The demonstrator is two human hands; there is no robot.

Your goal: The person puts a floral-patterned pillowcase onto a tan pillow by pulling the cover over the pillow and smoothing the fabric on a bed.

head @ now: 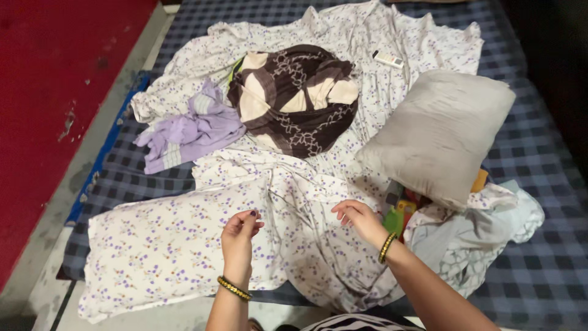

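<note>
Floral sheet (318,214), near edge of bed (539,270): thin, soft, light, likely slack; best pinched at a hem; left hand (240,236) and right hand (361,220) loosely curled, holding nothing.

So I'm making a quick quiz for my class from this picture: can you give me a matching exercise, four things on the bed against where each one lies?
Things:
1. grey pillow
2. lilac garment
3. brown patterned cloth
4. floral pillow

Places:
A. near left, beside the left hand
B. far middle, bundled
C. right side
D. left of the brown bundle

Pairs: 1-C, 2-D, 3-B, 4-A
</note>
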